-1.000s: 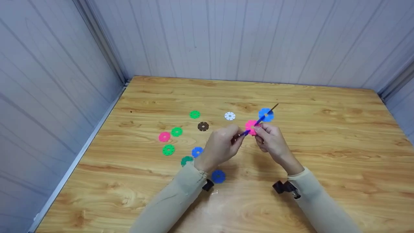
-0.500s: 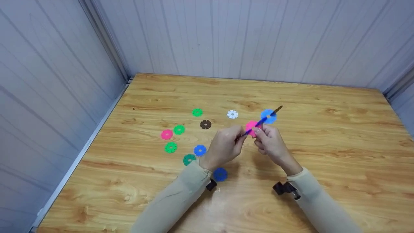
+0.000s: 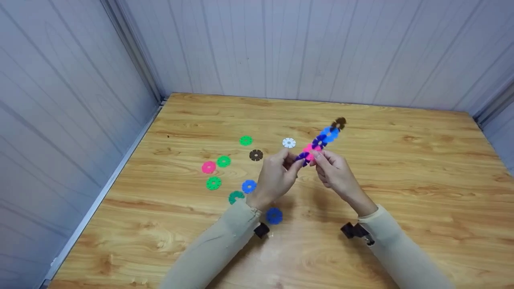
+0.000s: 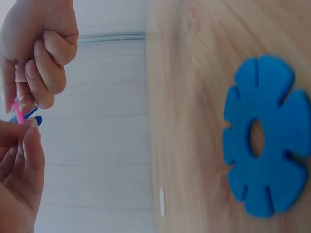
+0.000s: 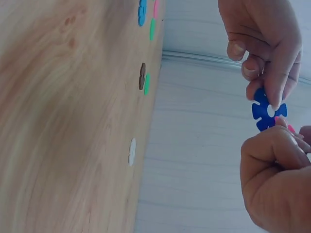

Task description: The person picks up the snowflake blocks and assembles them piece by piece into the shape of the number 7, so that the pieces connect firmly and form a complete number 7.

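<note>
A chain of slotted plastic discs, joined edge to edge, is held above the table between both hands. My left hand (image 3: 277, 176) pinches the dark blue disc (image 5: 260, 110) at its near end. My right hand (image 3: 339, 176) pinches the pink disc (image 3: 311, 150) beside it, fingertips close to the left hand's. Beyond the pink one follow another dark blue disc (image 3: 320, 141), a light blue disc (image 3: 330, 134) and a brown disc (image 3: 339, 123) at the far end. In the left wrist view the fingers hide most of the chain.
Loose discs lie on the wooden table left of the hands: white (image 3: 288, 143), brown (image 3: 256, 155), pink (image 3: 208, 167), several green (image 3: 223, 161) and a blue one (image 3: 249, 186). A larger blue disc (image 4: 284, 150) lies near the left wrist. Pale panel walls (image 3: 305, 48) stand behind and at the sides.
The chain has turned in the hands: its dark blue and brown discs were edge-on and now show their faces. The far brown end has swung up. Both hands keep their hold, nearly in place.
</note>
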The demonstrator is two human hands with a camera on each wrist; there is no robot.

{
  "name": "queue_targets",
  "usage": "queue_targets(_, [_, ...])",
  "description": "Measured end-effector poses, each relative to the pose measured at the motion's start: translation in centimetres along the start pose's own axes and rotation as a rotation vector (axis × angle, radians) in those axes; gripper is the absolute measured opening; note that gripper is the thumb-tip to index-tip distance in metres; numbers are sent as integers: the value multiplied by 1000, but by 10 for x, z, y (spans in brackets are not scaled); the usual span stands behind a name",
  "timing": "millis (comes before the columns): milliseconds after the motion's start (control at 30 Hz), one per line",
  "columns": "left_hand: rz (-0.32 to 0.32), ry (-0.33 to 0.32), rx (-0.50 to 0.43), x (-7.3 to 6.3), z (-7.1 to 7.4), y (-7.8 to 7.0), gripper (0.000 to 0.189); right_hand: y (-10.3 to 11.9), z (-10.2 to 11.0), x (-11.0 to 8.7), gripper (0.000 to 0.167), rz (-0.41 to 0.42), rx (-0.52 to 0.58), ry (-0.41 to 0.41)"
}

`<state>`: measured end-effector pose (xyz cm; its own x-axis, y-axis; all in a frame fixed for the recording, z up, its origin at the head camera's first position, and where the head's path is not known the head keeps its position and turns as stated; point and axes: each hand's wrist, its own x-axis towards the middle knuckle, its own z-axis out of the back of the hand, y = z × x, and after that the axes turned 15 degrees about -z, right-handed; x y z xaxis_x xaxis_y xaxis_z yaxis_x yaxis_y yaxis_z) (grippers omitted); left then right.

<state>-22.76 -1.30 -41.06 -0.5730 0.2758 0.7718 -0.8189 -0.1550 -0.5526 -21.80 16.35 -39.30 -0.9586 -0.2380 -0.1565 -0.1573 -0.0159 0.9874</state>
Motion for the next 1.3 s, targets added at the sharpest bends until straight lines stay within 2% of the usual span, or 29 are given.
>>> queue_targets(200, [236, -166, -239, 2, -5, -7, 12, -3, 2, -1, 29, 40, -99, -53])
queue_targets(300, [340, -208, -346, 3, -8, -10, 13, -2, 1, -1, 24, 32, -154, -65])
queue_targets(367, [385, -215, -398, 3, -9, -10, 13, -1, -1, 0, 22, 33, -163, -53])
queue_targets(500, [424, -191, -443, 1, -10, -9, 11, 0, -2, 2, 19, 35, -151, -29])
queue_targets(767, [462, -54, -395, -4, -3, -8, 14, -6, 1, 3, 23, -7, -115, 10])
queue_targets(833, [462, 15, -363, -6, 2, -8, 12, -7, 2, 3, 23, -22, -102, 20])
queue_targets(867, [451, 71, -329, -7, 5, -7, 11, -8, 3, 3, 23, -30, -97, 25])
queue_targets(967, [420, 282, -206, -13, 15, -6, 14, -9, 6, 2, 22, -44, -90, 32])
queue_targets(1133, [344, 667, 67, -23, 35, -7, 37, -11, 12, 1, 22, -55, -96, 47])
queue_targets(1233, [321, 851, 186, -27, 46, -9, 48, -12, 14, 2, 23, -55, -100, 57])
queue_targets(1300, [312, 937, 243, -30, 52, -13, 52, -13, 15, 2, 23, -54, -111, 59])
